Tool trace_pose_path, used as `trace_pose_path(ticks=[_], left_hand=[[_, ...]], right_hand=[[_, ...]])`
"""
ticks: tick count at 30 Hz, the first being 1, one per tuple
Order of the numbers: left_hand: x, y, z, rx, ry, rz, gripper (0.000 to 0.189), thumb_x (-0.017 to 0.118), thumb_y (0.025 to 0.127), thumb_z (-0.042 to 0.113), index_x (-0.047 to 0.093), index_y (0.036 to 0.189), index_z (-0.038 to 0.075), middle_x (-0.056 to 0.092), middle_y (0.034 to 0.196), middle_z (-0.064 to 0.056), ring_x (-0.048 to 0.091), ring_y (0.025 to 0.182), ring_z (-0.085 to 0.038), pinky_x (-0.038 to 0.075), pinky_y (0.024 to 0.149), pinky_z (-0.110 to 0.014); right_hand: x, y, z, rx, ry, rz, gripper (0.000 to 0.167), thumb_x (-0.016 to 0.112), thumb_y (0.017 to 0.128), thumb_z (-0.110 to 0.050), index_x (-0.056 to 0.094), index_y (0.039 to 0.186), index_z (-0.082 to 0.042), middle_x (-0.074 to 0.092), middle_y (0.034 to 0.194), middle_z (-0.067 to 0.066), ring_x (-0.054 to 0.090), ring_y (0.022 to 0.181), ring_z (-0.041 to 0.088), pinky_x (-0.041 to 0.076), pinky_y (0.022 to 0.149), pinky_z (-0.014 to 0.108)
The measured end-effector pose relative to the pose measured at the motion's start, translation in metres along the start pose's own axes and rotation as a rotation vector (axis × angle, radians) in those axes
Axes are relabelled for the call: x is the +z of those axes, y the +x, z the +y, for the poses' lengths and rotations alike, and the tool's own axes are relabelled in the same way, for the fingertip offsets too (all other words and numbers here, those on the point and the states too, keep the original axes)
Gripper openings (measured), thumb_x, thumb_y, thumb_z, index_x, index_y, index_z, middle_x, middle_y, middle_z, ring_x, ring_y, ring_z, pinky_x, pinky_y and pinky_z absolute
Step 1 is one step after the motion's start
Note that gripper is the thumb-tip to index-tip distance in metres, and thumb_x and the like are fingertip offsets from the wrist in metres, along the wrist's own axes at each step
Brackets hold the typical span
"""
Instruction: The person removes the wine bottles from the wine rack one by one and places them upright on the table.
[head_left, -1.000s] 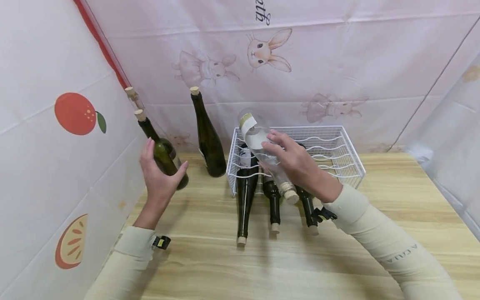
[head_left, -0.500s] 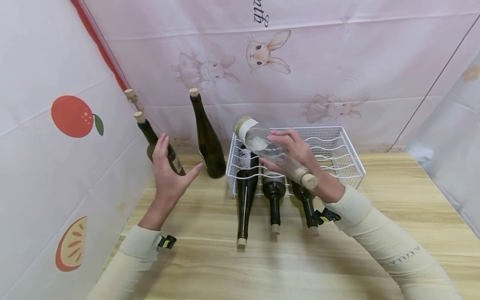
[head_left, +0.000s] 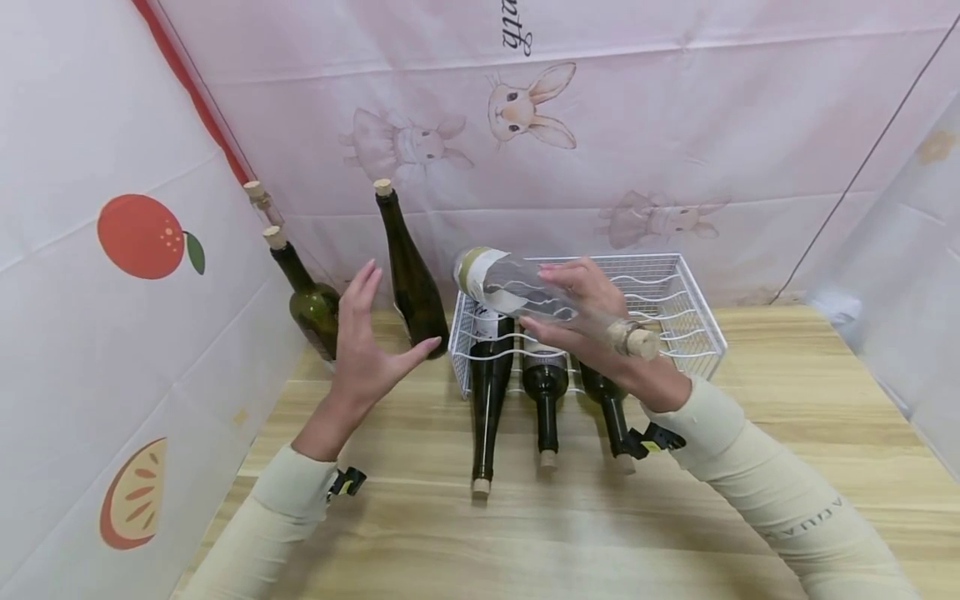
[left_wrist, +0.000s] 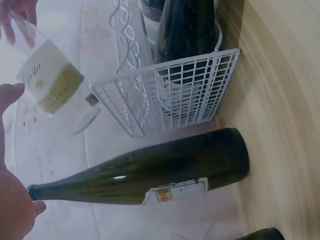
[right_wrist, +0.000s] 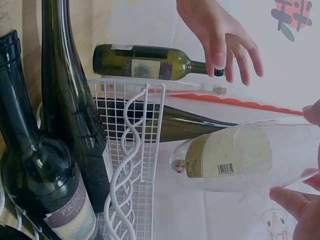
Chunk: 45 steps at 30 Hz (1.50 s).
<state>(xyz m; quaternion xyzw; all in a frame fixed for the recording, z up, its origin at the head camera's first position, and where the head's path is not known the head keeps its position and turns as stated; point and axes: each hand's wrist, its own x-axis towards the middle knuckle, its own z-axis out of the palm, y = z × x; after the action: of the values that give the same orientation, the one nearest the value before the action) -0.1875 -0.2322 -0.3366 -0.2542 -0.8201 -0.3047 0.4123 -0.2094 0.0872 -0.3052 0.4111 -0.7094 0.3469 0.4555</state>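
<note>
My right hand (head_left: 594, 287) grips a clear glass wine bottle (head_left: 525, 287) around its body. Above the white wire rack (head_left: 701, 312) it lies nearly level, its corked neck pointing right and its labelled base to the left. My left hand (head_left: 363, 354) has its thumb and fingers spread with nothing between them. Beside that hand a tall dark green bottle (head_left: 411, 279) stands upright, and the left wrist view shows its label (left_wrist: 175, 191). Another green bottle (head_left: 309, 304) stands farther left, partly hidden behind the left hand.
Three dark corked bottles lie in the rack, one a long slim bottle (head_left: 489, 408), another a shorter one (head_left: 545, 392), necks out over the wooden table (head_left: 420, 533). A clear corked bottle (head_left: 262, 202) stands in the left corner. Printed cloth walls (head_left: 660, 150) enclose the back and sides.
My left hand has moved right, away from the green bottle toward the tall dark one. My right hand has turned the clear bottle closer to level, its neck swinging right and upward.
</note>
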Motion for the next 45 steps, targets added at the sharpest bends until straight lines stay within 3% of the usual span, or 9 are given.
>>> trace_pose_path(ticks=[4, 8, 15, 18, 26, 31, 36, 45], left_hand=[[0.002, 0.005, 0.007, 0.011, -0.004, -0.038, 0.11, 0.099, 0.064, 0.026, 0.04, 0.152, -0.003, 0.039, 0.163, -0.02, 0.036, 0.152, -0.038, 0.03, 0.127, -0.053], [0.003, 0.01, 0.014, 0.035, 0.027, -0.06, 0.113, 0.1, 0.062, 0.028, 0.041, 0.153, 0.0, 0.042, 0.16, -0.022, 0.038, 0.151, -0.039, 0.033, 0.125, -0.056], [0.007, 0.016, 0.026, 0.06, 0.037, -0.089, 0.112, 0.099, 0.063, 0.03, 0.041, 0.153, 0.0, 0.043, 0.159, -0.022, 0.04, 0.148, -0.04, 0.035, 0.123, -0.055], [0.009, 0.018, 0.03, 0.077, 0.048, -0.106, 0.111, 0.099, 0.063, 0.032, 0.042, 0.153, 0.0, 0.044, 0.159, -0.022, 0.041, 0.147, -0.041, 0.036, 0.123, -0.056], [0.015, 0.028, 0.039, 0.149, 0.06, -0.172, 0.11, 0.099, 0.066, 0.036, 0.041, 0.154, 0.005, 0.047, 0.155, -0.025, 0.043, 0.145, -0.04, 0.039, 0.119, -0.057], [0.02, 0.032, 0.046, 0.163, 0.041, -0.177, 0.107, 0.1, 0.065, 0.035, 0.045, 0.151, 0.004, 0.05, 0.153, -0.023, 0.047, 0.142, -0.04, 0.043, 0.117, -0.055], [0.021, 0.033, 0.048, 0.162, 0.034, -0.198, 0.105, 0.099, 0.066, 0.036, 0.046, 0.15, 0.004, 0.052, 0.152, -0.02, 0.049, 0.14, -0.037, 0.043, 0.118, -0.05], [0.022, 0.038, 0.053, 0.191, 0.022, -0.238, 0.104, 0.099, 0.065, 0.034, 0.048, 0.15, 0.003, 0.055, 0.15, -0.019, 0.052, 0.137, -0.036, 0.045, 0.118, -0.05]], right_hand=[[-0.001, 0.002, -0.002, 0.013, 0.023, 0.0, 0.053, 0.088, 0.073, -0.022, 0.06, 0.111, 0.001, 0.069, 0.105, 0.025, 0.061, 0.086, 0.034, 0.056, 0.066, 0.042], [-0.003, 0.003, -0.002, 0.045, 0.051, -0.021, 0.055, 0.089, 0.07, -0.018, 0.061, 0.113, 0.002, 0.069, 0.106, 0.025, 0.062, 0.089, 0.034, 0.055, 0.071, 0.039], [-0.01, 0.004, -0.009, 0.264, 0.084, -0.164, 0.063, 0.091, 0.072, -0.018, 0.065, 0.124, 0.005, 0.069, 0.115, 0.023, 0.064, 0.103, 0.035, 0.056, 0.087, 0.042], [-0.011, 0.004, -0.011, 0.308, 0.121, -0.196, 0.063, 0.09, 0.074, -0.016, 0.065, 0.127, 0.006, 0.069, 0.122, 0.023, 0.063, 0.111, 0.037, 0.055, 0.094, 0.047], [-0.01, 0.004, -0.012, 0.322, 0.177, -0.19, 0.061, 0.09, 0.075, -0.013, 0.066, 0.127, 0.006, 0.068, 0.128, 0.022, 0.062, 0.118, 0.038, 0.053, 0.103, 0.05], [-0.01, 0.004, -0.013, 0.34, 0.216, -0.192, 0.06, 0.091, 0.075, -0.01, 0.065, 0.128, 0.006, 0.067, 0.129, 0.022, 0.062, 0.12, 0.036, 0.055, 0.105, 0.038], [-0.009, 0.003, -0.015, 0.343, 0.271, -0.193, 0.061, 0.09, 0.075, -0.005, 0.064, 0.13, 0.004, 0.065, 0.127, 0.022, 0.064, 0.119, 0.035, 0.056, 0.099, 0.02], [-0.009, 0.004, -0.02, 0.303, 0.329, -0.19, 0.058, 0.089, 0.073, -0.002, 0.064, 0.125, 0.007, 0.067, 0.126, 0.022, 0.063, 0.115, 0.032, 0.058, 0.088, 0.014]])
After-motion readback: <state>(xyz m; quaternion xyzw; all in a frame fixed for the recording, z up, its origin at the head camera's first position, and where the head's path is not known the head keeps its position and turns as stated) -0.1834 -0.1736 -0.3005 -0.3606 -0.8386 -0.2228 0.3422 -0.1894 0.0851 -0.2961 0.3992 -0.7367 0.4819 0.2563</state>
